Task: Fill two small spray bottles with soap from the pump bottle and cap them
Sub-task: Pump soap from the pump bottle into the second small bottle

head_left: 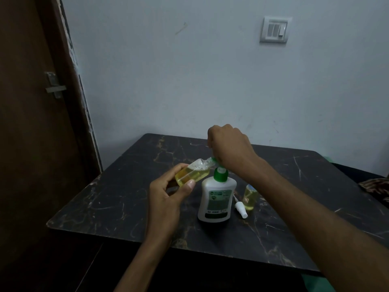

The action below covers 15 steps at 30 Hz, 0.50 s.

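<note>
Pump bottle [216, 199] white, green collar; spray bottles [192, 173] yellow-filled (clear plastic); table [117, 199] black, gold-veined.

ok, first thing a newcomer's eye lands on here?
The tilted clear bottle of yellow liquid, held by the left hand at the table's centre, its mouth at the green pump nozzle. The right hand is on the pump of the white soap bottle; a white spray cap lies beside it.

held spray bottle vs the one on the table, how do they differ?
Held spray bottle: tilted almost flat in the left hand, its mouth at the pump bottle's green spout under the right hand.
Spray bottle on the table: upright, untouched, right of the pump bottle.
Both are small, clear and hold yellow liquid.
</note>
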Available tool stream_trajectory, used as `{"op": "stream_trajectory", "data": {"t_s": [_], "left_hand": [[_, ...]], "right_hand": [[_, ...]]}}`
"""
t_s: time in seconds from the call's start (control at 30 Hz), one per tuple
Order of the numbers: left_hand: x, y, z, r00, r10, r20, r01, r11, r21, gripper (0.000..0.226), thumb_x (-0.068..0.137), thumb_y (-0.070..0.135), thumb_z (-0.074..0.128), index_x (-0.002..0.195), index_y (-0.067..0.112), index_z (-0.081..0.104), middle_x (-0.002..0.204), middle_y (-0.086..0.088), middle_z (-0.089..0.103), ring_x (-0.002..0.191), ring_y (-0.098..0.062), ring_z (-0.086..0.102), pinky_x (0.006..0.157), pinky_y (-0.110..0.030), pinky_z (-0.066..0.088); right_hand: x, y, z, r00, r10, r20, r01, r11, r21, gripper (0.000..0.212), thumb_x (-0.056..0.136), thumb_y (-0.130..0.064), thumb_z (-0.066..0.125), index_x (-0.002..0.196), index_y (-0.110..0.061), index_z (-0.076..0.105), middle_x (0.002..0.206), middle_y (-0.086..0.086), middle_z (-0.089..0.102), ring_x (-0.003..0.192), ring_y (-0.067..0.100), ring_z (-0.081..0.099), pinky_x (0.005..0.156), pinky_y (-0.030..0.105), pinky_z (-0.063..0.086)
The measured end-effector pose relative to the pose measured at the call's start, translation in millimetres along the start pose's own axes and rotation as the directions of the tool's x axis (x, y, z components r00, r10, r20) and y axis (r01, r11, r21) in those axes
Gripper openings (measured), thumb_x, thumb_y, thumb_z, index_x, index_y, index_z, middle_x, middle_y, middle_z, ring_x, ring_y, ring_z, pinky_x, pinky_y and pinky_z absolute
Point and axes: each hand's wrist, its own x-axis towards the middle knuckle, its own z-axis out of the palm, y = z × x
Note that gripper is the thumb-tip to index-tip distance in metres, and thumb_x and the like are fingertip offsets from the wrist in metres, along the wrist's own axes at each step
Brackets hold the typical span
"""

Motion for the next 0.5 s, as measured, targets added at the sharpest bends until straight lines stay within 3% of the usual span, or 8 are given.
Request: {"op": "stream_trajectory", "data": {"t_s": [0.2, 0.5], "left_hand": [[2, 0, -1, 1.0, 0.002, 0.006, -0.002, 1.0, 0.0, 0.038, 0.094, 0.002, 0.074, 0.11, 0.036, 0.077, 0.102, 0.022, 0.081, 0.098, 0.002, 0.074, 0.079, -0.011, 0.056], [1, -4, -1, 1.0, -0.018, 0.004, 0.018, 1.0, -0.001, 0.034, 0.094, 0.003, 0.075, 0.114, 0.031, 0.078, 0.103, 0.018, 0.081, 0.098, 0.001, 0.074, 0.08, -0.012, 0.056]], "right_hand": [[8, 0, 2, 0.999, -0.014, -0.048, 0.013, 0.999, -0.032, 0.011, 0.09, -0.004, 0.061, 0.093, -0.014, 0.057, 0.08, 0.003, 0.051, 0.07, 0.022, 0.051, 0.059, 0.034, 0.042], [8, 2, 6, 1.0, -0.008, -0.026, 0.008, 1.0, -0.002, 0.015, 0.088, -0.002, 0.061, 0.097, -0.014, 0.059, 0.089, 0.006, 0.057, 0.075, 0.024, 0.055, 0.065, 0.037, 0.05]]}}
